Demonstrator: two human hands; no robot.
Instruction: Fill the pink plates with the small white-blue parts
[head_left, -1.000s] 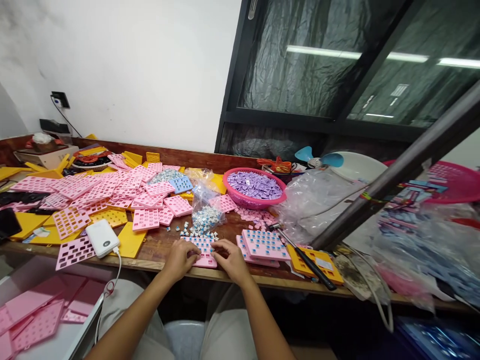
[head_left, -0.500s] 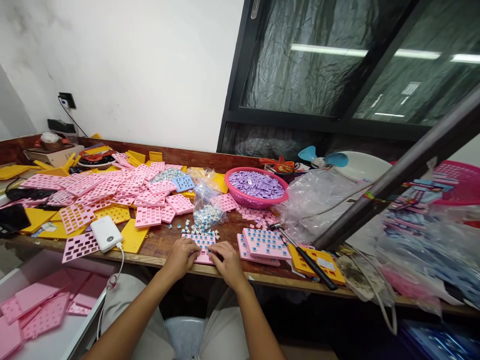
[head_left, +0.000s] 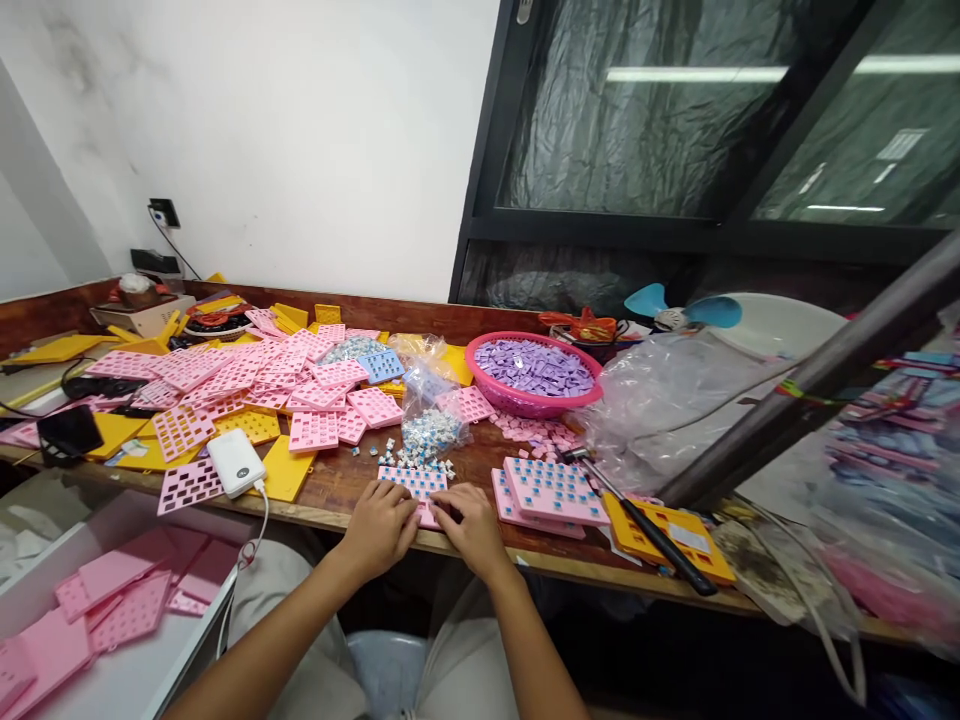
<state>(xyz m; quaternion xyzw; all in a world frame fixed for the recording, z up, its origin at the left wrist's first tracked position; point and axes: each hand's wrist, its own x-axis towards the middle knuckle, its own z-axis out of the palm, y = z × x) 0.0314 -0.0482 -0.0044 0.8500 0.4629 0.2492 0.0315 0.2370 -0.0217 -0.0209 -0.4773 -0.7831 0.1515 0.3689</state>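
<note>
Head cam: both hands were down at the front edge of the desk [head_left: 337, 488], on a pink plate [head_left: 415, 482] with blue switches in it. The left hand [head_left: 382, 525] covered the plate's near-left corner and the right hand [head_left: 471, 528] its near-right corner, with the fingertips almost meeting in the middle. The fingers were curled down onto the plate, but honestly I couldn't tell if they gripped it or just pressed on it; it was too small to see. Loose switches [head_left: 412, 458] lay just behind the plate. A stack of filled plates [head_left: 553, 490] sat just beside it on the right, then a hammer [head_left: 646, 520]. The only open wood was the strip left of the left hand, up to the yellow plate [head_left: 285, 472] and the white power bank [head_left: 235, 462].
</note>
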